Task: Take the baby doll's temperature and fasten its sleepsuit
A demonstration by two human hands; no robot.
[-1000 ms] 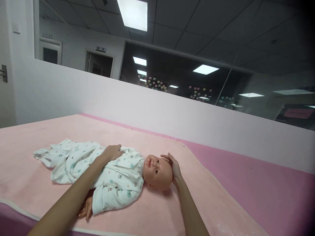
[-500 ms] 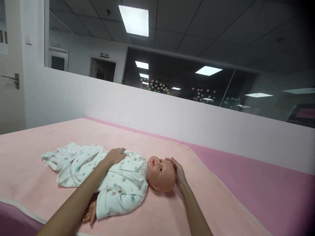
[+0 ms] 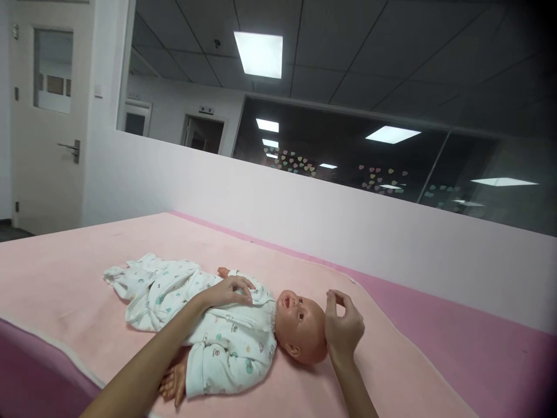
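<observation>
A baby doll [image 3: 300, 328] lies on its back, its bare head toward the right and its mouth open. It wears a white printed romper [image 3: 235, 337] whose empty-looking legs spread to the left. My left hand [image 3: 232, 290] rests over the chest of the romper, fingers bent and apart from the thumb. Beside the top of the doll's head, my right hand [image 3: 344, 325] is curled, thumb and forefinger forming a ring with nothing visible inside. One doll hand [image 3: 174, 383] shows from the near sleeve, partly behind my left forearm. The other doll hand [image 3: 223, 271] pokes out on the far side.
A pale pink mat [image 3: 143, 238] covers a darker pink padded surface [image 3: 478, 331]. Behind it runs a low white wall [image 3: 304, 215] with a window above, bearing heart stickers. A door [image 3: 52, 168] stands at the far left.
My right hand has come away from cupping the doll's head and curled up beside it. My left hand has lifted slightly and bent its fingers. The camera view has turned left.
</observation>
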